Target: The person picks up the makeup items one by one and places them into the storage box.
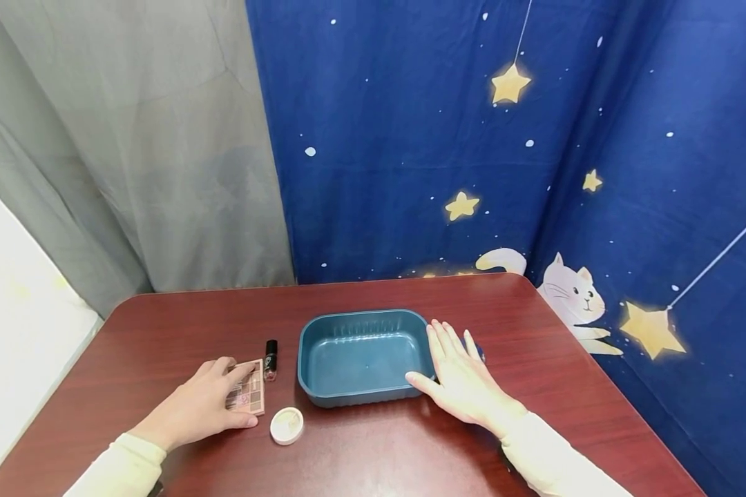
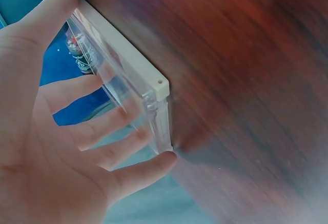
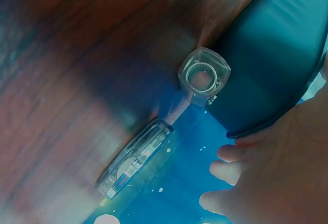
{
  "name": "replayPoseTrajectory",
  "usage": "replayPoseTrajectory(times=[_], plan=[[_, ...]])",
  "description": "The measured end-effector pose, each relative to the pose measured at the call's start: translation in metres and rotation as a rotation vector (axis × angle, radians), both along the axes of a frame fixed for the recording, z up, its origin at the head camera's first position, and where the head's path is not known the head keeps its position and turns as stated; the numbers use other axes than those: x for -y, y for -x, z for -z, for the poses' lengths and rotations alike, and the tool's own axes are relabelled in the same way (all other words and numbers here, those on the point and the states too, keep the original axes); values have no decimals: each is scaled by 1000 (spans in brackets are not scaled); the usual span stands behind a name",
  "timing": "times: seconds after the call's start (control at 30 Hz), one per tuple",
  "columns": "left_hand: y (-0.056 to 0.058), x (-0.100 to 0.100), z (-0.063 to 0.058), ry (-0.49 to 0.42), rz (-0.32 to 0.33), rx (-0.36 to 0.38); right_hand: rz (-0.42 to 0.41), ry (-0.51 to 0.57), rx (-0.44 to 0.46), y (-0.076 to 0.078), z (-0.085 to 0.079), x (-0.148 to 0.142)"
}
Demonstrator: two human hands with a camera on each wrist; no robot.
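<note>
Starry blue curtains back our red table (image 1: 534, 414). Our left hand (image 1: 199, 407) pinches the eyeshadow palette (image 1: 249, 388) at nine o'clock of the teal bin (image 1: 323, 397); our right hand (image 1: 466, 379), fingers spread, steadies the bin's three o'clock rim. Next, probably, we lift the palette in.

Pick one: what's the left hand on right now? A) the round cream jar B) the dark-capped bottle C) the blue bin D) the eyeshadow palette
D: in the head view the left hand grips the eyeshadow palette; the round cream jar, dark-capped bottle and blue bin lie apart from it.
</note>
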State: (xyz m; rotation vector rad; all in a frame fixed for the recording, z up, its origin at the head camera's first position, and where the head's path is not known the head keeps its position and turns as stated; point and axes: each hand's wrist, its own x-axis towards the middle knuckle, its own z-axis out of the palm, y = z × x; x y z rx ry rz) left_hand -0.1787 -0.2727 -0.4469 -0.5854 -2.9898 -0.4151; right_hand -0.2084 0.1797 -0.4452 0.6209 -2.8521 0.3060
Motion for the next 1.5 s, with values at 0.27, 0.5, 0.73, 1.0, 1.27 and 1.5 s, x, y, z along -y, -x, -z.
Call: replayPoseTrajectory(times=[0.27, 0.5, 0.73, 1.0, 1.27, 1.5], plan=[[-1, -1, 4, 8, -28, -1, -1, -4, 4, 1, 0, -1], [1, -2, 0, 5, -5, -67, 3, 8, 11, 1, 0, -1], [2, -4, -5, 6, 4, -86, 6, 3, 22, 0, -1, -1], [3, -4, -8, 20, -7, -79, 6, 5, 26, 1, -1, -1], [1, -7, -15, 12, -19, -53, -5, 11, 24, 1, -2, -1], [0, -9, -17, 12, -17, -77, -5, 10, 18, 1, -1, -1]])
